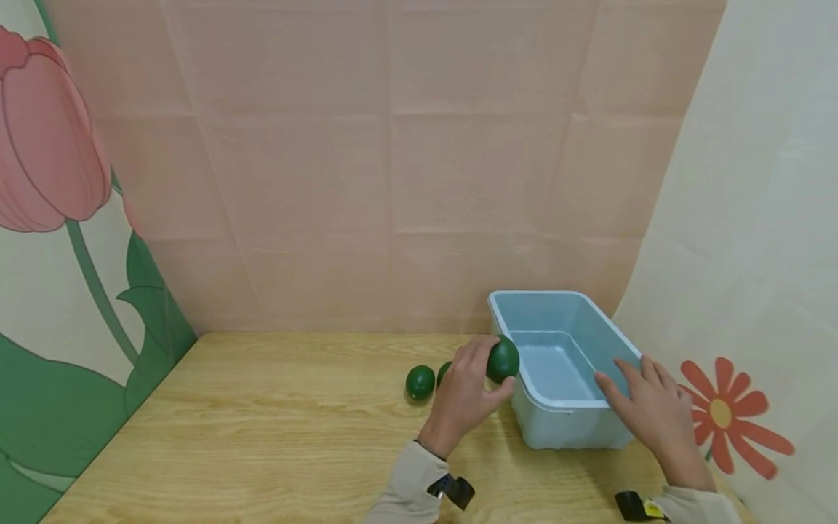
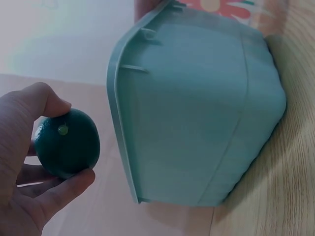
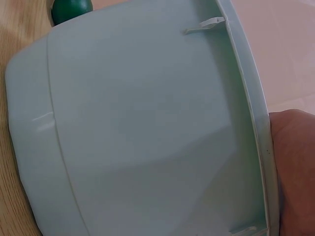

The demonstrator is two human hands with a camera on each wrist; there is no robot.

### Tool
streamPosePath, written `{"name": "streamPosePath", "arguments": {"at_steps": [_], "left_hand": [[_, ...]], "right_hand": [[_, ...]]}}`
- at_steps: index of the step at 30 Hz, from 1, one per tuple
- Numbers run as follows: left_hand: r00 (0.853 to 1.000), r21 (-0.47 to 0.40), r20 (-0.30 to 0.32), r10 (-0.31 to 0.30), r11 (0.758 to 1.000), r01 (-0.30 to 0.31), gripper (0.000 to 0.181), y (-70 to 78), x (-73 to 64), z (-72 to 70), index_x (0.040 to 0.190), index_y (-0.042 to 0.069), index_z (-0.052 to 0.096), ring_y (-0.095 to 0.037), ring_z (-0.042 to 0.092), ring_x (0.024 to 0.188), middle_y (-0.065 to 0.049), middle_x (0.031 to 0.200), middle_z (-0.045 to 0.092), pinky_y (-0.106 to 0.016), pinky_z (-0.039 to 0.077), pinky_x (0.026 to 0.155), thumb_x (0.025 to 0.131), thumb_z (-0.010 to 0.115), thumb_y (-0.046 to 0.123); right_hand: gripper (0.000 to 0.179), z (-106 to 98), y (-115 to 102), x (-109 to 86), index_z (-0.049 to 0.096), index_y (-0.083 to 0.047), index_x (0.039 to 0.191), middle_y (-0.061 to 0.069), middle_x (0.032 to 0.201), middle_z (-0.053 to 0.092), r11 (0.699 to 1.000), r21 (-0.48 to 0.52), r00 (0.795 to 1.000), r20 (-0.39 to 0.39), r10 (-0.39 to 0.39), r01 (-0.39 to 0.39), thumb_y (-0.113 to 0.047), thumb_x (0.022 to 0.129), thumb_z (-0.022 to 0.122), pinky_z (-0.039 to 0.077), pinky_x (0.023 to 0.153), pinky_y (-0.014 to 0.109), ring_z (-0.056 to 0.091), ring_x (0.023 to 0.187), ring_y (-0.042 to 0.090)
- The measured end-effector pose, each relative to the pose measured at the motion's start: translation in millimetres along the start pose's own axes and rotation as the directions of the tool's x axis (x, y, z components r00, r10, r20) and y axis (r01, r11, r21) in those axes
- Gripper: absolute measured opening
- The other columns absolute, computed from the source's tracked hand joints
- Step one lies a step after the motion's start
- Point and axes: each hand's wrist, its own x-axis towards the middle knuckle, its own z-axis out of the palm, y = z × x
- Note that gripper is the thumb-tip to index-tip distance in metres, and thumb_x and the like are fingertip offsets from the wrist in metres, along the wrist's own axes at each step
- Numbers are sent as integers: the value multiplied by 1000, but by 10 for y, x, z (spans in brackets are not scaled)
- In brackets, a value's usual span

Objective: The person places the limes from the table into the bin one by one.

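My left hand point(image 1: 463, 397) grips a dark green, round, smooth fruit point(image 1: 503, 359) between thumb and fingers. A pale stem spot marks that fruit point(image 2: 68, 142) in the left wrist view, where it hangs higher than the rim of a light blue plastic bin point(image 1: 569, 422). In the head view it overlaps the bin's left rim. My right hand point(image 1: 655, 407) rests over the right rim, fingers spread and reaching inward. Two more green fruits are on the table left of the bin: one point(image 1: 420, 382) in plain sight, the other point(image 1: 444, 372) mostly behind my left hand.
The bin stands on a wood-grain table point(image 1: 262, 429), near its back right corner. A creased pinkish cloth point(image 1: 393, 167) hangs behind. Pale sheets with printed flowers close off both sides, the right one point(image 1: 740, 255) near my right hand.
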Motion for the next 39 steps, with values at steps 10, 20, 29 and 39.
{"name": "streamPosePath", "arguments": {"at_steps": [10,20,29,39], "left_hand": [[999,-13,-5,44,999,-44,51,39,5,-6,132,7,55,-17,60,112,-7,128,60,-20,51,87,89,74,26],[999,-35,25,22,999,-21,53,71,-15,-1,138,11,55,-15,61,109,-6,129,59,-17,51,81,91,72,28],[998,-23,33,59,998,-58,54,75,-21,39,141,11,53,-13,61,107,-6,128,60,-16,50,83,92,70,29],[995,-15,24,98,995,-98,55,91,-16,55,140,9,54,-12,62,107,-7,128,60,-16,49,85,92,71,28]], "right_hand": [[78,2,24,15,44,9,140,49,143,23,1000,-6,1000,13,-4,4,-59,102,37,23,89,79,23,128,66],[77,5,32,10,43,10,141,49,143,22,1000,-4,1000,25,-12,12,-57,103,37,23,89,80,22,127,66],[77,14,37,4,43,9,141,49,144,22,1000,-2,1000,11,-13,13,-57,103,37,22,89,79,23,128,66],[77,-2,25,12,43,9,141,49,144,22,1000,-6,1000,15,-12,12,-57,103,37,22,89,79,22,128,66]]}}
